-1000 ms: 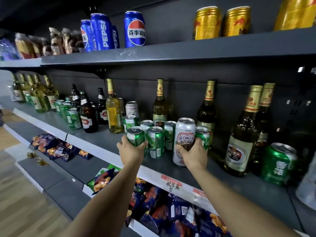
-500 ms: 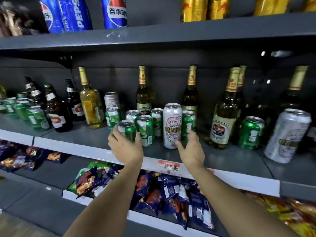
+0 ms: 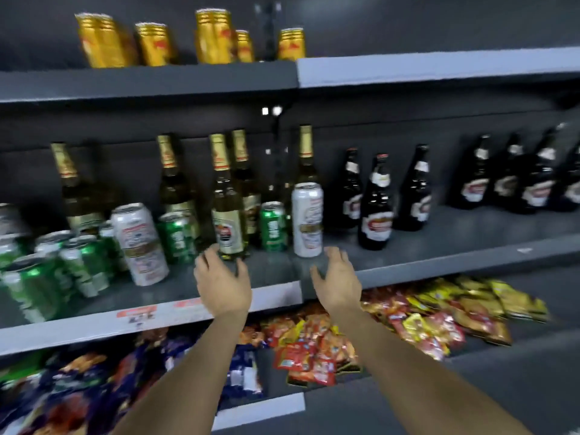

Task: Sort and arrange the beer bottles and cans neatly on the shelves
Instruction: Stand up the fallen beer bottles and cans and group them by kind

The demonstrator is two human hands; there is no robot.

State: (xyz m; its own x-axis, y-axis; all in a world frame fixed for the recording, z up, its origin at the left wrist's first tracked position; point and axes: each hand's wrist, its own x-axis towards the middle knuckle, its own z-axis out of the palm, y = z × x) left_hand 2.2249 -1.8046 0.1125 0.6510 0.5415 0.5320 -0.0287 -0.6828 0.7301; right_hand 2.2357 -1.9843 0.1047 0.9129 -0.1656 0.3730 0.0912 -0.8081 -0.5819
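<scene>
The middle shelf holds gold-necked beer bottles, green cans and tall white cans. My left hand hovers with spread fingers just in front of a gold-necked bottle, holding nothing. My right hand is also spread and empty, just below a tall white can that stands next to a green can. A second white can and a cluster of green cans stand to the left. Dark brown bottles stand to the right.
Gold cans line the top shelf. Snack packets fill the shelf below my arms, red and yellow ones to the right, blue ones to the left. Bare shelf surface lies in front of the dark bottles at right.
Both hands let go of the cans they held and now hang empty. My view swung right along the shelf, bringing the dark bottles into sight.
</scene>
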